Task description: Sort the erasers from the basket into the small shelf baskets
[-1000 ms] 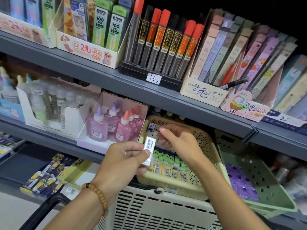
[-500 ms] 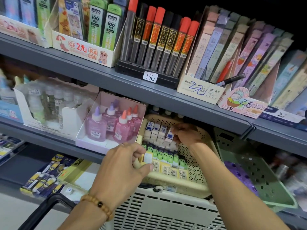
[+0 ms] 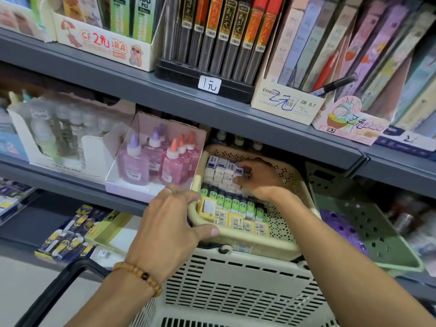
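Grey shop shelving [image 3: 165,90] fills the view, stocked with stationery; a tag under the black lead tubes [image 3: 219,36] reads "1元" [image 3: 210,84], a neighbouring carton [image 3: 286,102] shows "2B 0.7", and green packs say "100 PCS". Below, a cream shelf basket [image 3: 259,246] holds rows of erasers. The left hand [image 3: 169,223] curls over the basket's near-left corner, thumb along the front rim, gripping it. Beyond it, deeper in the basket, the right hand [image 3: 257,178] pinches a blue-and-white eraser [image 3: 239,171] at its fingertips, touching the matching back row [image 3: 217,168]. Green-sleeved erasers [image 3: 238,204] and yellow ones [image 3: 240,220] lie between the two hands. A white slotted basket [image 3: 236,291] sits beneath both wrists.
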Tool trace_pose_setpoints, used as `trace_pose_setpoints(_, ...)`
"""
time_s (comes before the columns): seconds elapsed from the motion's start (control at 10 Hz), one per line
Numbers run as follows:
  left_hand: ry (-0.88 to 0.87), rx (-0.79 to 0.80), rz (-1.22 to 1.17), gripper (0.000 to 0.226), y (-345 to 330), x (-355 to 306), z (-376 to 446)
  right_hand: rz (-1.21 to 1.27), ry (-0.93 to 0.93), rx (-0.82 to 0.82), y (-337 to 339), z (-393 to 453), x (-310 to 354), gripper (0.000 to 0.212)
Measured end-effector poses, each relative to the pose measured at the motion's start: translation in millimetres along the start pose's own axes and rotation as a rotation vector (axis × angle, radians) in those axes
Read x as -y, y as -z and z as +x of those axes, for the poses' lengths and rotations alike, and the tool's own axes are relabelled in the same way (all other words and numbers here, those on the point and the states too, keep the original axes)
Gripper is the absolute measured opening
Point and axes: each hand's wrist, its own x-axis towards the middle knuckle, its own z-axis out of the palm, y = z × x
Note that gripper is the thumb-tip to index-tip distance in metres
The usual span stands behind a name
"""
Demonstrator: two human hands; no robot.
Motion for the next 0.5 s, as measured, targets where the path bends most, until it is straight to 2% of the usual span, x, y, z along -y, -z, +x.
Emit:
trace_pose_setpoints(0.2, -0.002, -0.04, -0.009, 0.064, -2, 0, 3, 0.061, -0.036, -0.022, 7, -16, 4, 0.044)
trace_pose_setpoints(0.3, 0.007, -0.036, -0.01, 0.062, 0, -4, 3, 0.278, -0.052, -0.113, 22, -53, 15, 0.025)
trace_pose_setpoints(0.4, 0.03, -0.037, -0.028, 0.05, 8, -12, -6, 0.415, 0.042, -0.269, 44, -114, 29, 0.004)
trace_pose_setpoints(0.5, 0.011, -0.109, -0.254, 0.026, 25, -28, -28, 0.647, 0.085, -0.452, 73, -176, 37, 0.013)
